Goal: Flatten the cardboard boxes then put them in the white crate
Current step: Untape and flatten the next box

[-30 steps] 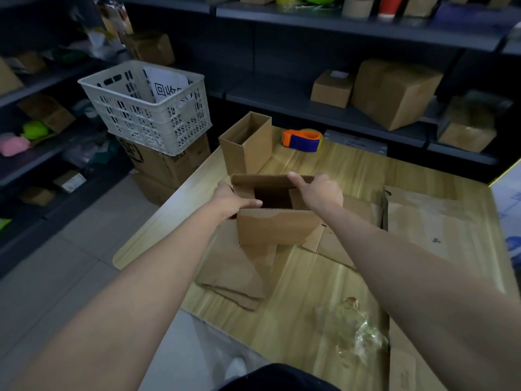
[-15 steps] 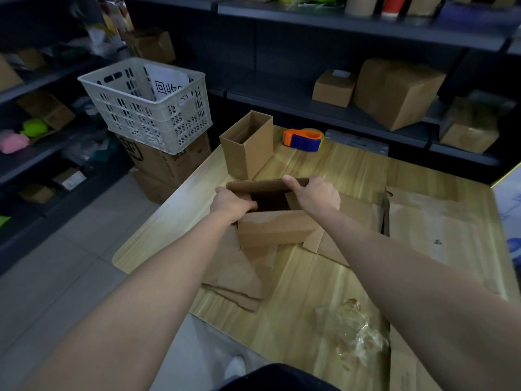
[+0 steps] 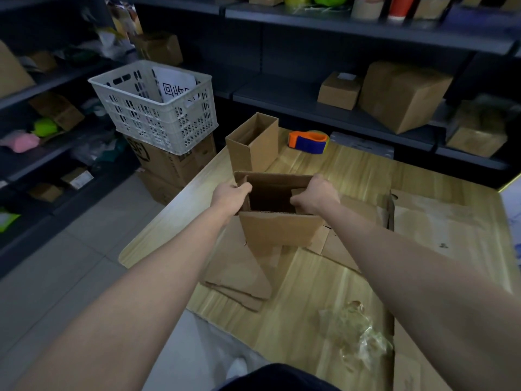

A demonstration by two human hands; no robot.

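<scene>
Now, left hand: is gripping the left wall of the held box, fingers curling over its rim.
Right hand: is gripping the right wall, fingers curling inside.
Held box: is standing open-topped over flattened cardboard on the counter.
Second box: is standing upright just behind, near a tape dispenser.
White crate: is sitting left of the counter, on a brown carton.

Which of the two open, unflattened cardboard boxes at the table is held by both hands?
The nearer, wider box, gripped at its top rim by the left hand and right hand; the narrower box behind it stands untouched.
</scene>
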